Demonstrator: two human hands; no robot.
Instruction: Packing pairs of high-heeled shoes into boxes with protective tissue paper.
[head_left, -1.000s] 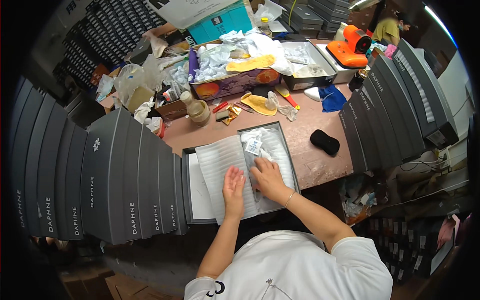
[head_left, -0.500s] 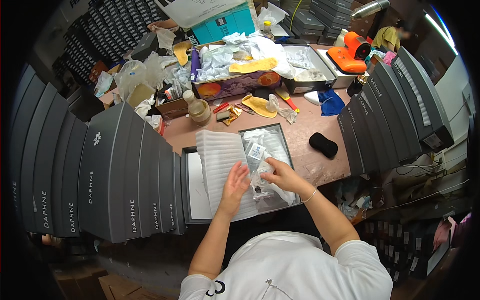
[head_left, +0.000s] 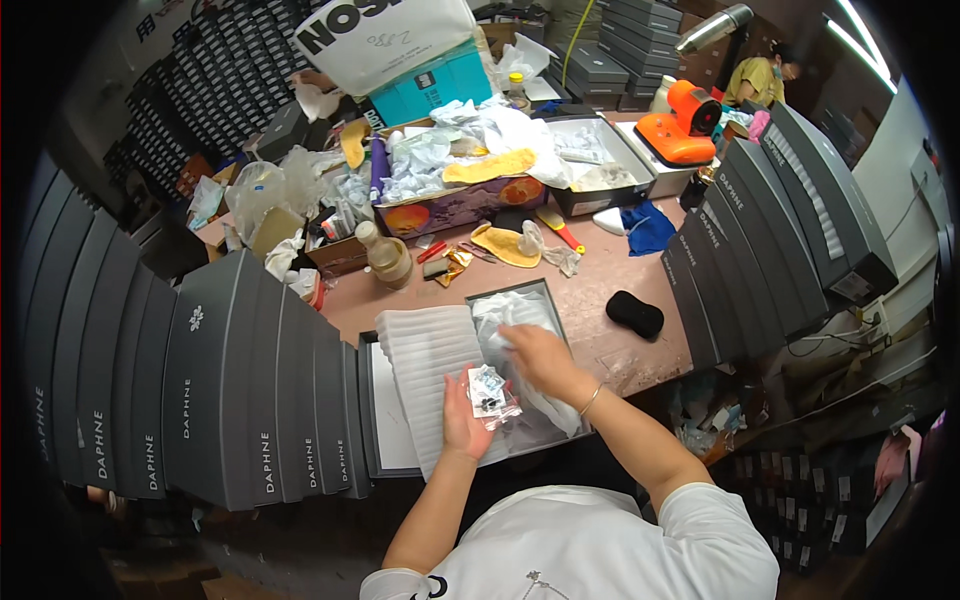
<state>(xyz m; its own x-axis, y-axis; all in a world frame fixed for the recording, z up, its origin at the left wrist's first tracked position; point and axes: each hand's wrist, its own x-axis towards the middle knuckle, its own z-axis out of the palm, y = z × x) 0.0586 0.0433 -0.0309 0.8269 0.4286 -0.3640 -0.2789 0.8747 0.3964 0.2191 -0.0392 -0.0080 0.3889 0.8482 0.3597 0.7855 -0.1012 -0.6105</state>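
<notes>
My left hand (head_left: 463,425) is palm up over the grey shoebox (head_left: 545,295), holding a small clear plastic bag (head_left: 500,413) with a dark piece inside and a white printed sachet (head_left: 487,385). My right hand (head_left: 548,362) reaches over the box, its fingertips closed at the crumpled white tissue paper (head_left: 515,308) that fills it. Whatever the paper wraps is hidden. A ribbed white foam sheet (head_left: 425,350) lies just left of my left hand, partly over a box part with a white inside (head_left: 392,425).
Tall stacks of grey shoeboxes stand left (head_left: 225,380) and right (head_left: 745,260). A black sponge-like block (head_left: 635,315) lies right of the open box. Behind are a glass bottle (head_left: 388,262), yellow cloths (head_left: 505,243), a paper-filled carton (head_left: 460,205) and an orange device (head_left: 675,135). Another person (head_left: 757,80) is at far right.
The small bag and sachet have gone from over the box into my left hand, which was empty and open. My right hand has shifted to the tissue paper. The view has tilted slightly.
</notes>
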